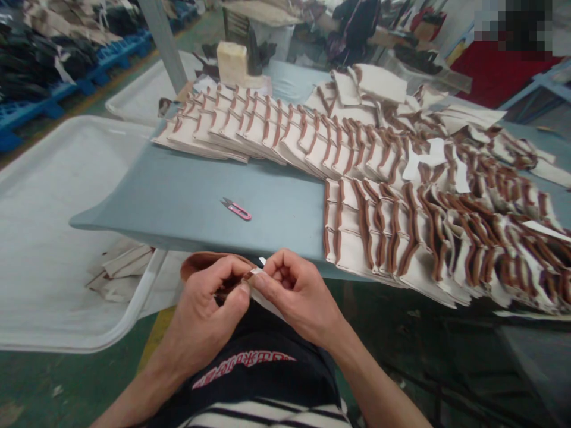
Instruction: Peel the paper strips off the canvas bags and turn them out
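Just off the table's front edge, my left hand (207, 306) and my right hand (303, 294) meet with fingertips nearly touching. Both pinch a small cream fabric piece with brown trim (267, 304), mostly hidden by the fingers. A white scrap pokes out above my right thumb. Behind my left hand shows a rounded brown edge (198, 260); whether it belongs to the held piece I cannot tell. Pink-handled thread snips (237, 209) lie on the blue-grey tabletop (276, 223), beyond my hands.
Overlapping rows of cream pieces with brown edging (285, 134) cover the table's back and right side (383, 232). A loose heap (379, 86) lies behind them. At left stands a large white bin (66, 196) with fabric pieces (122, 267). A metal post (164, 44) rises behind.
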`<state>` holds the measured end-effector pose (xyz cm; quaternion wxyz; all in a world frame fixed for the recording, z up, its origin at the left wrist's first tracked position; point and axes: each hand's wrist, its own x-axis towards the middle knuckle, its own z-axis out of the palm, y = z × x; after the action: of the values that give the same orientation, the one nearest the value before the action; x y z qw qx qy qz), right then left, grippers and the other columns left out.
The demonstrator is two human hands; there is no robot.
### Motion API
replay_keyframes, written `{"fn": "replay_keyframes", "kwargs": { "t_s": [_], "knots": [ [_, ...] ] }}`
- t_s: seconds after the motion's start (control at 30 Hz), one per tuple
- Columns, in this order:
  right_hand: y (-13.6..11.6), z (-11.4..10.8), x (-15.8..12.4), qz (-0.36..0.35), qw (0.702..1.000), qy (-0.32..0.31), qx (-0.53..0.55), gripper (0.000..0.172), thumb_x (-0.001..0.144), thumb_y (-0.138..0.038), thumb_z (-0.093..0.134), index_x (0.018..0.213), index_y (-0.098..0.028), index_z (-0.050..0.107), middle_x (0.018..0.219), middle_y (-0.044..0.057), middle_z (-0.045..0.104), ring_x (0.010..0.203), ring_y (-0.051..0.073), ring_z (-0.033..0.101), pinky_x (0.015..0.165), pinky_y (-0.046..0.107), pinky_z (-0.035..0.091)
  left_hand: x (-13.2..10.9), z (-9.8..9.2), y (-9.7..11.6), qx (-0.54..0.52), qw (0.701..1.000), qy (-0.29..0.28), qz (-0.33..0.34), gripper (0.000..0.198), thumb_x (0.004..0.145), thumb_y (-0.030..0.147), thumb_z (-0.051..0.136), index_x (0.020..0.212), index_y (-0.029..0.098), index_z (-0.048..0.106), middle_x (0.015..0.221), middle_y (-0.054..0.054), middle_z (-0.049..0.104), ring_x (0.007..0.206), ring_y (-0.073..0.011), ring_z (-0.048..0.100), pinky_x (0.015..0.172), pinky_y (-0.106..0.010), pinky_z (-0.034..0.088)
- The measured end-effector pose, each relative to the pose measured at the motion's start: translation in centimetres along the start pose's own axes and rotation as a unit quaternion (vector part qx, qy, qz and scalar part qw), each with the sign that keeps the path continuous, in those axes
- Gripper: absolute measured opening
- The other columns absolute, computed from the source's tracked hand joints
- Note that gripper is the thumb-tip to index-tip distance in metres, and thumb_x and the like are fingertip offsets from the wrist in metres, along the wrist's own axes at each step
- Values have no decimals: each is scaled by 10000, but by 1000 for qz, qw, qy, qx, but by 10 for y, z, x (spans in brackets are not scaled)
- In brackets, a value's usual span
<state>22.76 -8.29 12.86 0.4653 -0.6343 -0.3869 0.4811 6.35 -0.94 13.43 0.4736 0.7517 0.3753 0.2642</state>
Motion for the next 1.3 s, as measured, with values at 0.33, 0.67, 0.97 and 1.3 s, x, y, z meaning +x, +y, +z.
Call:
{"fn": "replay_keyframes", "kwargs": {
  "t_s": [0.33, 0.67, 0.97, 1.3],
  "knots": [
    [10, -2, 5, 137, 953, -174, 208, 706, 590, -677, 1048, 819, -213, 567, 607, -118, 509, 511, 57, 356, 474, 195, 240, -12, -5, -13, -57, 998, -36, 18, 174, 865, 210, 570, 723, 214, 670, 690, 26, 660, 632, -151, 598, 587, -236, 465],
    [68, 10, 30, 160, 889, -325, 281, 758, 453, -708, 1059, 656, -216, 519, 526, -106, 482, 456, 56, 370, 463, 211, 291, -12, 9, -4, -80, 991, -89, -58, 169, 779, 279, 472, 638, 226, 547, 624, 28, 551, 599, -153, 508, 577, -272, 404],
    [71, 18, 31, 83, 923, -284, 247, 785, 531, -864, 944, 740, -218, 551, 595, -92, 499, 500, 71, 400, 508, 211, 360, 4, -5, -16, -152, 978, -136, -51, 137, 729, 285, 557, 627, 208, 606, 656, 18, 569, 650, -161, 520, 612, -266, 406],
    [11, -27, 12, -169, 982, -47, 77, 535, 976, -743, 706, 1040, -212, 698, 973, 49, 778, 892, 192, 694, 884, 325, 562, 8, -28, 23, -124, 967, -211, -67, 171, 698, 299, 576, 703, 189, 707, 682, 4, 645, 575, -135, 514, 522, -221, 390]
  ]
}}
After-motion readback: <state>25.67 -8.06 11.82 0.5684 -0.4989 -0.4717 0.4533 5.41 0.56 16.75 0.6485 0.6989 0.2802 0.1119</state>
